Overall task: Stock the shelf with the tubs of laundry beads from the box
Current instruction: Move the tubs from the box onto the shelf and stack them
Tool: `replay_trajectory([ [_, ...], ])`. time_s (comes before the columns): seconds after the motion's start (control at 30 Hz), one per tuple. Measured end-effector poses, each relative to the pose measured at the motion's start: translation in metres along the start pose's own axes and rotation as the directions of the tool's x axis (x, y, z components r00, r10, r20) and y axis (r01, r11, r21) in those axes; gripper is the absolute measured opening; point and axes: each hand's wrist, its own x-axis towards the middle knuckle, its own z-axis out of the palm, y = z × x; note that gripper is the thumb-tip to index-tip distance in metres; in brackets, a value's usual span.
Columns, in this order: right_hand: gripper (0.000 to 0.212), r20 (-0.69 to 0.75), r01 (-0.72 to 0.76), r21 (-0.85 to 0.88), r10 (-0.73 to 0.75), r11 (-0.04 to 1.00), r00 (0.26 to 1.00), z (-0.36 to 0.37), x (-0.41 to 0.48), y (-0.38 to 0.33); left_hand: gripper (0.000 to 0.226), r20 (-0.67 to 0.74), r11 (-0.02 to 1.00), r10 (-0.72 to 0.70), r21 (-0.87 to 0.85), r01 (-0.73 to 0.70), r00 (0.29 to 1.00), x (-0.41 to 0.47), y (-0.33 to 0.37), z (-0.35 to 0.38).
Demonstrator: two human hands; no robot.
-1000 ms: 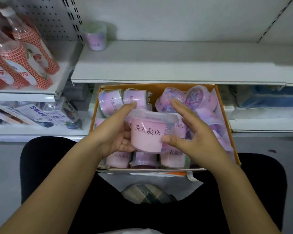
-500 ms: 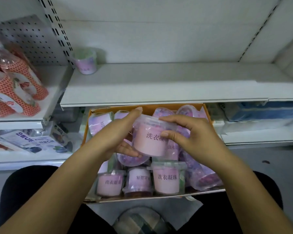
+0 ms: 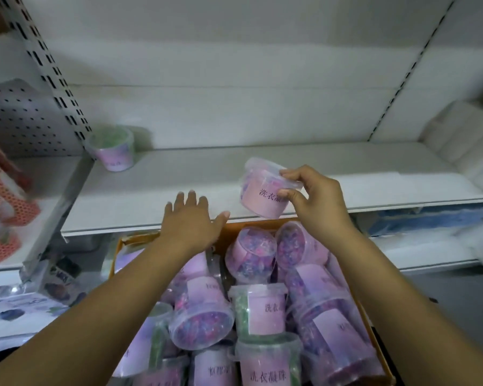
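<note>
My right hand (image 3: 315, 201) grips a clear tub of laundry beads with a pink label (image 3: 262, 190), tilted, just above the front edge of the white shelf (image 3: 207, 174). My left hand (image 3: 191, 218) is flat and open over the shelf's front edge, holding nothing. One tub (image 3: 113, 150) stands at the shelf's back left corner. Below the shelf, an orange cardboard box (image 3: 370, 324) holds several more tubs (image 3: 260, 310), some upright, some on their sides.
A slotted upright (image 3: 53, 79) and perforated panel divide this shelf from the left bay, where red netted bottles (image 3: 3, 196) stand. White packs (image 3: 463, 140) lie at the shelf's right end. Lower shelves hold blue and white packets.
My left hand let go of the tub and spread flat by the shelf edge. My right hand carried the tub up from the box to the shelf. The view tilted up.
</note>
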Motion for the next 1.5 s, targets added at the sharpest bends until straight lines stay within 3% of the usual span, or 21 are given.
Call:
replay_trajectory([
  [0.17, 0.03, 0.009, 0.005, -0.088, -0.004, 0.996, 1.0, 0.019, 0.015, 0.028, 0.09, 0.085, 1.0, 0.013, 0.018, -0.015, 0.996, 0.033, -0.014, 0.03],
  [0.3, 0.044, 0.046, 0.024, -0.113, -0.019, 0.993, 0.999, 0.024, 0.017, 0.041, 0.091, -0.021, 0.998, 0.013, 0.057, -0.012, 1.0, 0.031, -0.019, 0.039],
  [0.43, 0.052, 0.146, 0.063, -0.215, -0.032, 0.975, 0.989, 0.032, 0.017, 0.063, 0.091, -0.009, 0.998, -0.051, 0.036, 0.051, 0.999, 0.03, -0.017, 0.03],
  [0.63, 0.048, 0.177, 0.136, -0.326, -0.081, 0.935, 0.981, 0.052, 0.042, 0.075, 0.088, -0.041, 0.984, -0.047, 0.169, 0.053, 0.998, 0.04, 0.0, 0.024],
  [0.8, 0.045, 0.277, 0.307, -0.455, -0.194, 0.836, 0.941, 0.056, 0.086, 0.08, 0.089, -0.001, 0.98, -0.053, 0.192, 0.052, 0.999, 0.051, 0.007, 0.028],
  [1.07, 0.044, 0.331, 0.222, -0.593, -0.017, 0.774, 0.944, 0.07, 0.15, 0.075, 0.071, -0.014, 0.971, 0.023, 0.238, -0.019, 1.0, 0.058, 0.005, 0.011],
  [1.5, 0.03, 0.252, -0.023, -0.516, 0.178, 0.856, 0.951, 0.08, 0.188, 0.08, 0.061, 0.003, 0.987, 0.023, 0.158, -0.023, 1.0, 0.065, 0.005, 0.008],
])
